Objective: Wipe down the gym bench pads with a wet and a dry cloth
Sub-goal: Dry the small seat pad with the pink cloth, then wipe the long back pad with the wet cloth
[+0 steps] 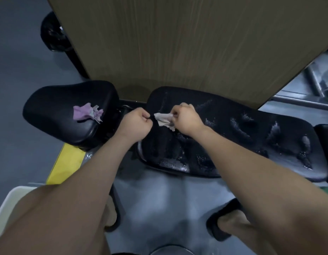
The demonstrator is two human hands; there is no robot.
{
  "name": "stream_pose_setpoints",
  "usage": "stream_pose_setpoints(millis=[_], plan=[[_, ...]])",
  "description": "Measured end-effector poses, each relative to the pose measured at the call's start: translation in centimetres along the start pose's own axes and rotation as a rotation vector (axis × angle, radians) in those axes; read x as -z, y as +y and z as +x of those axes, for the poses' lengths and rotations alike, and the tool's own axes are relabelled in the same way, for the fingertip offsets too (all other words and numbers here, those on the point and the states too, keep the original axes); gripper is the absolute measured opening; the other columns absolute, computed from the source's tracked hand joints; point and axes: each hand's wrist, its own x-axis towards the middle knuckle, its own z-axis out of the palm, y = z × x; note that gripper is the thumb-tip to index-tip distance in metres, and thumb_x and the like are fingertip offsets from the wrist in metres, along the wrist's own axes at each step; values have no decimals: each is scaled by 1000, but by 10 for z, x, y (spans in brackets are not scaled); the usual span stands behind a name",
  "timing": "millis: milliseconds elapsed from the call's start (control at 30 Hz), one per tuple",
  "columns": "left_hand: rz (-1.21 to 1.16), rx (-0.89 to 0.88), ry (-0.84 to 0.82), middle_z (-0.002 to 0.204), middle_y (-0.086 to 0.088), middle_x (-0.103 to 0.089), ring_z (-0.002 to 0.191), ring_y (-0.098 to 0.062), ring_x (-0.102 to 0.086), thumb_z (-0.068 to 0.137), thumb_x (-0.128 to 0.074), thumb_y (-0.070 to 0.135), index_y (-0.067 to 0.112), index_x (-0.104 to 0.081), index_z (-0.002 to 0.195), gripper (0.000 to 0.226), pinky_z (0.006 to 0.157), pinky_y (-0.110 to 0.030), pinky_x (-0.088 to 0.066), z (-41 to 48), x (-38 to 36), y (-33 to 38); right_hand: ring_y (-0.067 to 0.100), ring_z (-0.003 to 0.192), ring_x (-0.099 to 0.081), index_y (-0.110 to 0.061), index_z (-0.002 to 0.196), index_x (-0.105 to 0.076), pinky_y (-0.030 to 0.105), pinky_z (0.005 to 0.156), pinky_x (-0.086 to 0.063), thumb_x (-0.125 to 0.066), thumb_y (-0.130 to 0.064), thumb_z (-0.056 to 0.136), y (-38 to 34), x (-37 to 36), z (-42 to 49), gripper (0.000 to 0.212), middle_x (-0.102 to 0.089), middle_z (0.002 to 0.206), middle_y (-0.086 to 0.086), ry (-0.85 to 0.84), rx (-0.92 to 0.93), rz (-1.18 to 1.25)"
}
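A long black bench pad (251, 137) stretches to the right, streaked with water and foam. My right hand (187, 120) grips a crumpled grey-white cloth (164, 120) over the pad's left end. My left hand (137, 124) is curled into a fist just left of the cloth, and its fingertips seem to pinch the pad's edge or a cloth corner; I cannot tell which. A purple cloth (86, 112) lies bunched on the smaller black seat pad (54, 111) at the left.
A large wooden board (177, 43) rises behind the pads. A white bin corner (10, 201) sits at lower left beside a yellow floor stripe (65, 162). Metal frame tubes (306, 102) run at right. My sandalled feet (225, 221) stand on grey floor.
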Motion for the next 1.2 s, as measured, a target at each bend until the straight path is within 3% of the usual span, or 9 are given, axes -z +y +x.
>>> stream_pose_setpoints(millis=[133,267,467,567,733,900,1033,1133,1200], plan=[[-151,8,-14,108,7,-68,100,-13,-64,92,-68,28,20,-57,132,42,90,-26,-49,4,5,9,13,84,-59,-21,96,-66,30,70,-43,-61,-28,99,1,19,-21,9,-65,91,-3,37,35,299],[-223,-242,-172,136,12,-55,122,-3,-55,93,-70,19,35,-48,146,60,107,-28,-45,-14,5,12,-2,59,-51,-21,94,-67,19,60,-39,-60,-25,102,-1,39,-53,11,-64,76,-10,23,69,480],[-273,-287,-127,91,6,-73,81,1,-64,95,-64,9,22,-71,103,16,77,-13,-49,-30,0,35,4,70,-58,-25,105,-69,28,73,-52,-63,-33,100,2,55,-87,11,-68,79,-5,-15,48,723],[-322,-231,-145,96,2,-73,90,-7,-67,94,-63,19,22,-71,99,10,88,-26,-54,-28,-10,39,2,77,-58,-30,107,-68,18,75,-47,-69,-40,95,8,50,-98,16,-70,91,-5,-51,85,730],[-423,-52,-202,100,-9,-75,101,-31,-71,86,-58,52,20,-72,96,36,100,-58,-51,-19,-23,34,-1,69,-53,-25,97,-70,11,64,-41,-71,-36,94,13,40,-83,12,-64,82,-14,-37,14,696],[-719,56,-170,87,-20,-73,76,-34,-70,100,-58,48,2,-71,98,48,79,-44,-57,-11,-24,34,1,90,-65,-28,113,-63,13,80,-49,-71,-42,93,8,38,-71,26,-70,100,-9,-56,112,837],[-656,65,-244,95,-28,-72,87,-38,-71,85,-59,74,-5,-67,103,82,84,-46,-55,-13,-28,26,6,97,-64,-23,103,-67,21,86,-50,-80,-40,85,13,23,-70,28,-69,103,-7,-101,171,839],[-629,74,-260,104,-24,-73,103,-39,-71,82,-67,69,3,-68,108,71,96,-51,-54,-16,-35,25,6,80,-64,-19,91,-70,27,79,-51,-71,-30,95,19,18,-69,11,-71,85,-4,-92,125,874],[-669,85,-272,105,-20,-74,100,-37,-71,86,-76,43,5,-65,110,46,88,-46,-57,-18,-38,22,8,71,-61,-18,88,-70,35,76,-52,-64,-29,100,28,15,-66,18,-71,79,1,-87,58,863]])
